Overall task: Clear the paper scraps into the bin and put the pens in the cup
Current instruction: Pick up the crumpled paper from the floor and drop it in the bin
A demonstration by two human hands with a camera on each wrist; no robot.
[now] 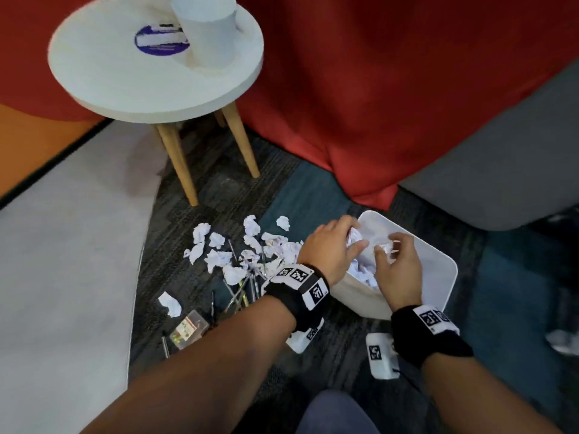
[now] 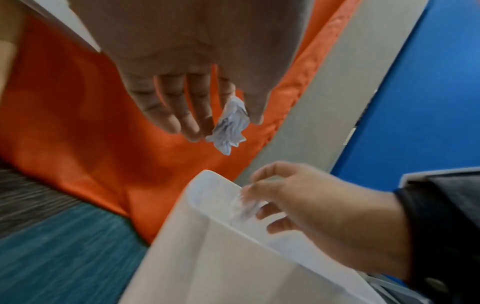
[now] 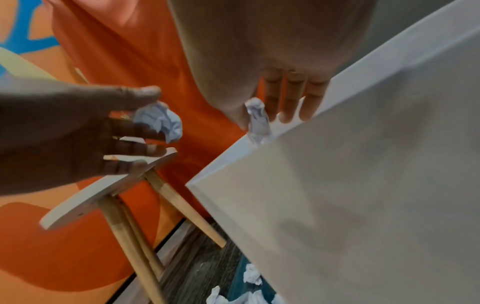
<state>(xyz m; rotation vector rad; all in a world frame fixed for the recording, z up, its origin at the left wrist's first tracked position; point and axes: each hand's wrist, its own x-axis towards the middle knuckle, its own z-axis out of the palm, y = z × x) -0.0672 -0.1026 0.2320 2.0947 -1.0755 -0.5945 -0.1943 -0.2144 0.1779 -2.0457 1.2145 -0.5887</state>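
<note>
Both hands are over the mouth of the bin. The left hand pinches a crumpled white paper ball between thumb and fingertips, other fingers fairly straight. The right hand pinches a smaller crumpled white wad the same way, right above the rim.

The bin is a white, smooth plastic rectangular wastebasket with rounded corners, standing on the floor, and it's got a heap of crumpled scraps inside. Just left of it, loose crumpled white paper scraps are scattered over dark ribbed carpet with teal patches, all wrinkly and faintly bluish. Mixed in with them is a messy pile of thin dark pens, too blurry to count. A small clear plastic box lies near the pens.

Farther out, a round white table on pale wooden legs carries a plain white paper cup beside a purple round sticker. Red draped fabric hangs behind.
</note>
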